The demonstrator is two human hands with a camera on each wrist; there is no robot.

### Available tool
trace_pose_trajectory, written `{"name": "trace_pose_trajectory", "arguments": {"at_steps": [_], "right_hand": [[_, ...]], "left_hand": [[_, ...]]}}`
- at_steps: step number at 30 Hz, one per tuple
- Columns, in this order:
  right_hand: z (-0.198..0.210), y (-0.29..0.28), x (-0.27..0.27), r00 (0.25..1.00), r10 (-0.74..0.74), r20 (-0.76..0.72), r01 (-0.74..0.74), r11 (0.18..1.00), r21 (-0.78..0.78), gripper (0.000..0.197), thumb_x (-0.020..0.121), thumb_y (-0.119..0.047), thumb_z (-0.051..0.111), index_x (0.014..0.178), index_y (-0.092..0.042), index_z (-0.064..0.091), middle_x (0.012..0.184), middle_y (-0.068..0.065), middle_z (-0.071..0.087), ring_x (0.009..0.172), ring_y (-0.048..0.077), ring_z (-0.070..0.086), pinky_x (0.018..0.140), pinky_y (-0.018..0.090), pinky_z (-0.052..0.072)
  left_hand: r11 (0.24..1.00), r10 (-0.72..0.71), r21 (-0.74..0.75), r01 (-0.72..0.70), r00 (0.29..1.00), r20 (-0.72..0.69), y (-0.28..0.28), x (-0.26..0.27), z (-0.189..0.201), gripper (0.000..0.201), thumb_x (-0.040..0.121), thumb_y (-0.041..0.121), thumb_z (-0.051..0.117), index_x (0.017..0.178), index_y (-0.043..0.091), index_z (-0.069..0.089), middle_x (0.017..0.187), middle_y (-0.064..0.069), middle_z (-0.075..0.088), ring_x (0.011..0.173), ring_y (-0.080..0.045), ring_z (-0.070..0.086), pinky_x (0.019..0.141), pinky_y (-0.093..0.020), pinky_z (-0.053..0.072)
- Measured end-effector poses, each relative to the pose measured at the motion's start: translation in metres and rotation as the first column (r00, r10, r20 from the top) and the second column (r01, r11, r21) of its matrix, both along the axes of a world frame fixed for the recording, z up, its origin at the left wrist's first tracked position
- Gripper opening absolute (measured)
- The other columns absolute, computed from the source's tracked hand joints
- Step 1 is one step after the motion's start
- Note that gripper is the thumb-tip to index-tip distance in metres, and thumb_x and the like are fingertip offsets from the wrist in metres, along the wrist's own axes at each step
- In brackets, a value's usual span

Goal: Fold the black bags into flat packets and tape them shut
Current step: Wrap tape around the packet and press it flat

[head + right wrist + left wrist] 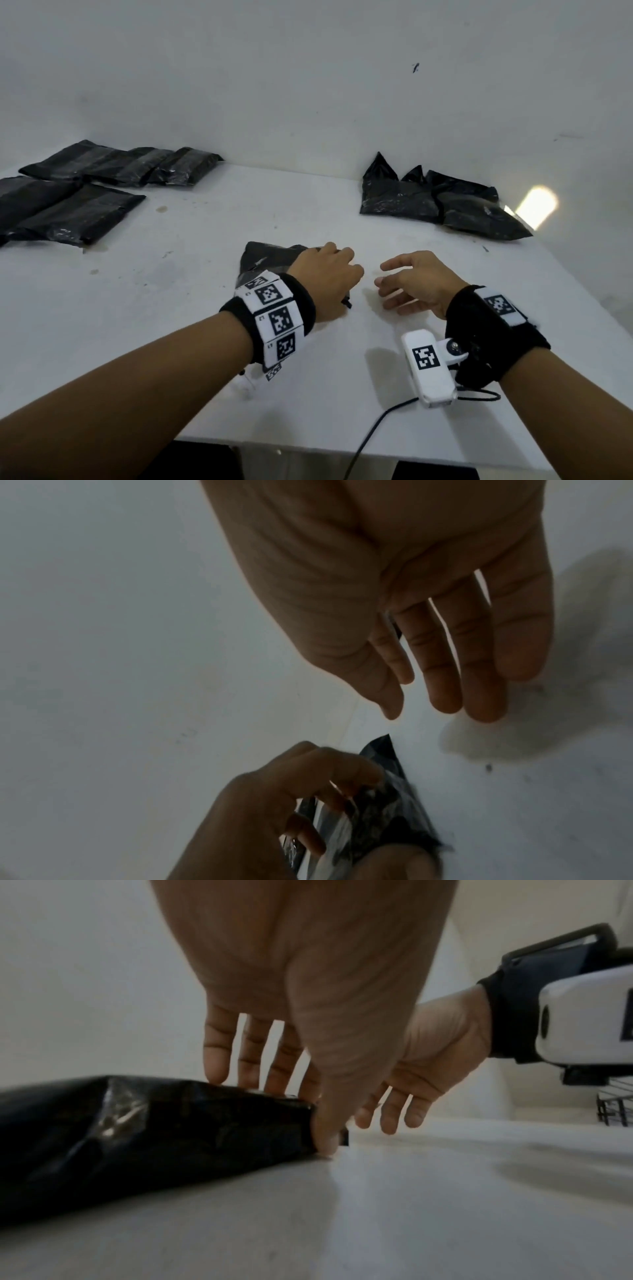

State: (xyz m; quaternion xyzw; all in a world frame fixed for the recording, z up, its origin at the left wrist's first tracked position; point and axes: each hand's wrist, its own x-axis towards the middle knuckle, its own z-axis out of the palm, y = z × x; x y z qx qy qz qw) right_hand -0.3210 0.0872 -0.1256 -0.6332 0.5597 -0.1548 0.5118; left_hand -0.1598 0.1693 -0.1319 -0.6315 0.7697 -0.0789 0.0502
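A black bag (263,260) is being gripped on the counter (191,308) by the left hand (325,277); the right hand's (414,284) fingers (479,669) are being held spread, empty.

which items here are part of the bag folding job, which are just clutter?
Job:
- black bag held by left hand
- right hand, holding nothing
- unfolded bags
- flat packets

Clutter:
- black cable
- wire rack

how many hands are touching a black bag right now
1. The left hand holds the black bag at the table's middle; the right hand hovers open beside it, touching nothing.
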Motion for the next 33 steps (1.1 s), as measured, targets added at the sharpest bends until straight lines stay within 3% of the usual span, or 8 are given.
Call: {"name": "trace_pose_trajectory", "arguments": {"at_steps": [5, 8, 11, 14, 18, 22, 27, 33], "right_hand": [[0.004, 0.002, -0.015, 1.000, 0.016, -0.013, -0.016, 1.000, -0.007, 0.026, 0.087, -0.012, 0.073, 0.110, -0.010, 0.063, 0.096, 0.017, 0.073, 0.063, 0.023, 0.068, 0.061, 0.029, 0.054], [0.001, 0.003, -0.013, 0.999, 0.038, 0.012, -0.038, 0.999, 0.000, 0.023, 0.089, -0.010, 0.069, 0.111, -0.007, 0.063, 0.091, 0.015, 0.072, 0.064, 0.023, 0.068, 0.060, 0.029, 0.055], [0.000, 0.009, -0.001, 0.995, 0.077, 0.059, -0.078, 0.997, 0.025, 0.021, 0.093, -0.007, 0.063, 0.113, 0.000, 0.062, 0.088, 0.017, 0.071, 0.064, 0.024, 0.068, 0.060, 0.030, 0.056], [0.001, 0.020, 0.017, 0.982, 0.123, 0.144, -0.141, 0.982, 0.122, 0.030, 0.097, -0.015, 0.061, 0.114, 0.009, 0.059, 0.091, 0.022, 0.070, 0.069, 0.030, 0.070, 0.064, 0.035, 0.059], [0.005, 0.029, 0.044, 0.928, 0.180, 0.327, -0.293, 0.894, 0.338, 0.060, 0.094, -0.053, 0.056, 0.113, 0.004, 0.057, 0.110, 0.028, 0.069, 0.094, 0.040, 0.070, 0.079, 0.044, 0.059], [0.010, 0.033, 0.061, 0.845, 0.082, 0.528, -0.359, 0.819, 0.448, 0.054, 0.089, -0.055, 0.058, 0.101, -0.003, 0.061, 0.123, 0.027, 0.064, 0.107, 0.037, 0.067, 0.083, 0.042, 0.059], [0.003, 0.029, 0.075, 0.742, -0.140, 0.655, -0.215, 0.876, 0.431, 0.046, 0.095, -0.021, 0.062, 0.132, 0.005, 0.052, 0.116, 0.023, 0.059, 0.102, 0.041, 0.067, 0.077, 0.044, 0.061], [-0.002, 0.028, 0.086, 0.723, -0.151, 0.674, -0.127, 0.930, 0.344, 0.017, 0.095, -0.002, 0.059, 0.111, -0.005, 0.056, 0.112, 0.020, 0.066, 0.090, 0.032, 0.070, 0.063, 0.044, 0.061]], "left_hand": [[0.999, 0.022, -0.042, -0.019, 0.998, 0.066, -0.008, -0.004, 0.003, 0.016, 0.097, 0.021, 0.047, 0.104, 0.013, 0.060, 0.112, -0.005, 0.055, 0.101, -0.027, 0.054, 0.066, -0.035, 0.033], [0.981, 0.094, -0.146, -0.128, 0.972, -0.216, -0.008, 0.010, 0.020, 0.024, 0.096, 0.024, 0.045, 0.103, 0.015, 0.066, 0.101, -0.005, 0.061, 0.090, -0.029, 0.059, 0.067, -0.035, 0.036], [0.919, 0.016, -0.323, -0.224, 0.842, -0.539, -0.001, 0.033, 0.040, 0.029, 0.096, 0.031, 0.050, 0.090, 0.011, 0.071, 0.076, -0.002, 0.064, 0.074, -0.025, 0.063, 0.064, -0.037, 0.045], [0.795, -0.116, -0.399, -0.457, 0.530, -0.840, 0.004, 0.054, 0.059, 0.020, 0.090, 0.024, 0.061, 0.087, 0.015, 0.078, 0.071, 0.011, 0.069, 0.067, -0.003, 0.066, 0.066, -0.021, 0.053], [0.778, -0.264, -0.143, -0.611, -0.112, -0.958, 0.010, 0.073, 0.070, 0.017, 0.096, 0.012, 0.058, 0.090, 0.009, 0.074, 0.084, -0.005, 0.072, 0.074, -0.018, 0.069, 0.067, -0.030, 0.059], [0.777, -0.260, 0.076, -0.625, -0.429, -0.865, 0.024, 0.088, 0.058, 0.017, 0.100, 0.006, 0.049, 0.090, 0.005, 0.063, 0.085, -0.008, 0.064, 0.070, -0.019, 0.064, 0.064, -0.029, 0.060], [0.794, -0.185, 0.184, -0.579, -0.519, -0.835, 0.045, 0.111, 0.033, 0.012, 0.096, -0.005, 0.047, 0.097, -0.003, 0.059, 0.094, -0.019, 0.067, 0.079, -0.027, 0.070, 0.064, -0.033, 0.060], [0.838, -0.042, 0.276, -0.471, -0.560, -0.827, 0.068, 0.123, 0.016, 0.009, 0.086, -0.003, 0.053, 0.087, -0.007, 0.061, 0.086, -0.017, 0.059, 0.076, -0.030, 0.066, 0.070, -0.042, 0.059]]}}
